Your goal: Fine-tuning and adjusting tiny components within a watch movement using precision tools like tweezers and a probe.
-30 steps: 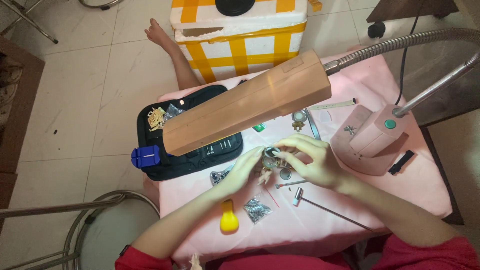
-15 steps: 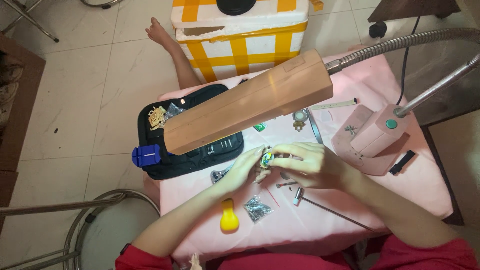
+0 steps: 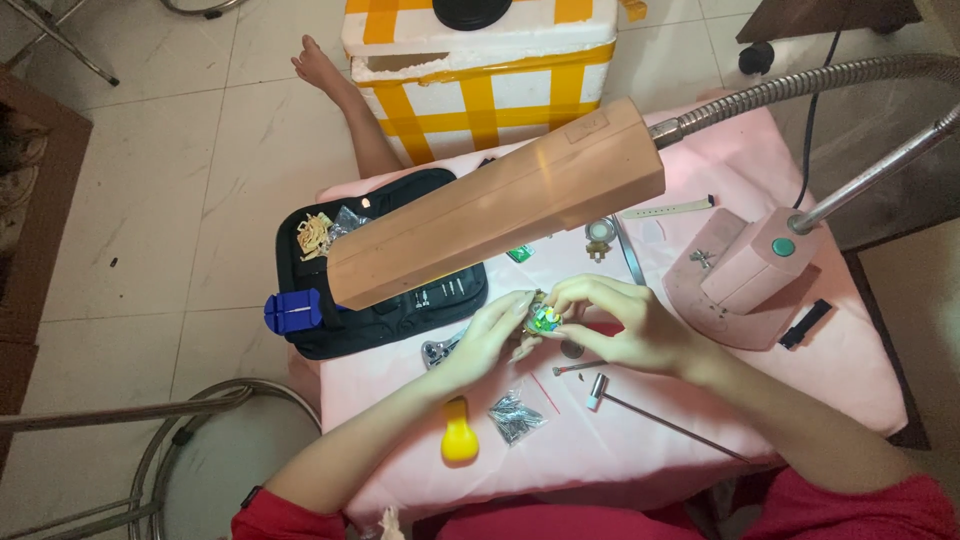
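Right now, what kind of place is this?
Likely a home watch-repair bench: a pink-covered table on a tiled floor, a gooseneck desk lamp, a black tool case, and both hands holding a small watch part.

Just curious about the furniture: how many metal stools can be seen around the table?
1: a round metal stool on the floor left of the pink table. Others may be hidden outside the frame.

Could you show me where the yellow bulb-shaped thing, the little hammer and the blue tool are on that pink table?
yellow bulb-shaped tool point(image 3: 458, 438): head view, on its round body.
small hammer point(image 3: 597, 390): head view, on its metal head.
blue tool point(image 3: 292, 312): head view, on the middle of its block.
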